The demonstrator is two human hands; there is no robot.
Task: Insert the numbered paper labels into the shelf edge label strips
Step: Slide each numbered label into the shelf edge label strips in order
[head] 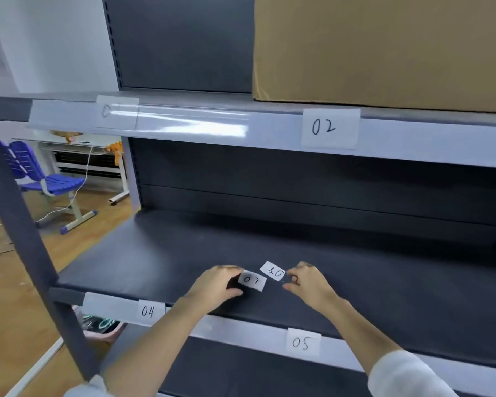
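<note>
Shelf labelling, mid-task. On the upper label strip (269,130) we see label 02 (330,128) seated at 1 o'clock and a glare-hidden label (116,111) at 11 o'clock; on the lower strip (235,328), label 04 (150,311) and label 05 (302,342) are in place. Two loose labels lie on the middle shelf (155,253) near centre — the left hand (216,282) pinches label 07 (252,280), the right hand (307,280) pinches the edge of label 08 (273,271), which reads upside down. We judge at least these two left to insert — roughly halfway.
</note>
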